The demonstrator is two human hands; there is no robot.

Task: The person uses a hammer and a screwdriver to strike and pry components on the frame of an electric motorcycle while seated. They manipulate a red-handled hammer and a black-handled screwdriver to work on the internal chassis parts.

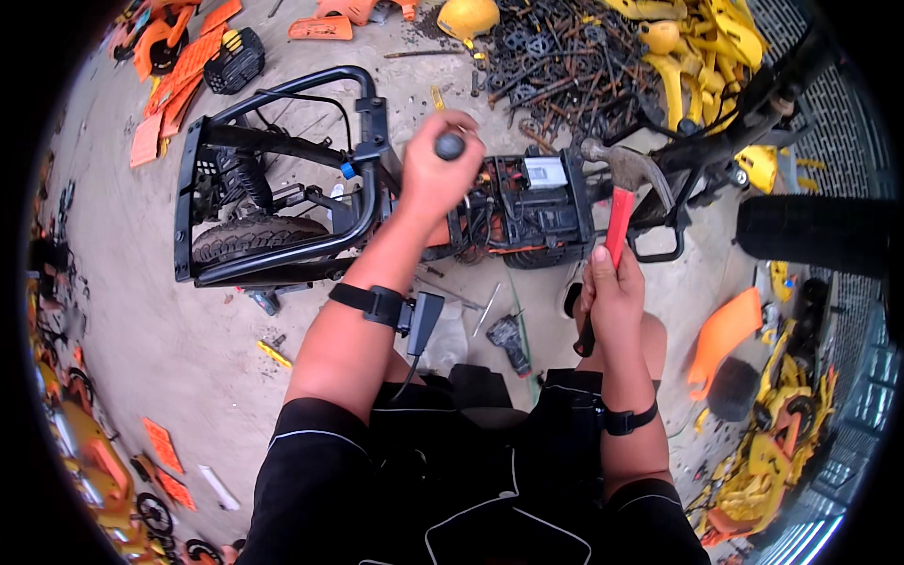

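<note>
My left hand (pixel 439 169) is closed in a fist over the middle of a stripped scooter frame (pixel 363 127). It grips a tool with a rounded black end (pixel 450 146) sticking up; the tool's lower part is hidden. In my right hand (pixel 614 292) is a claw hammer (pixel 633 179), its red and black handle pointing down toward me and its rusty head raised near the frame's right part. Below the hands lies an open bay with a silver-topped box (pixel 544 172) and wiring. The scooter's knobby tyre (pixel 259 239) shows at left, under black tubing.
A cordless drill (pixel 509 345) lies on the floor between the frame and my legs. Beyond the frame is a heap of rusty metal parts (pixel 565 71), beside yellow plastic panels (pixel 720 47). Orange panels (pixel 184 80) and a black basket (pixel 234 61) sit at far left.
</note>
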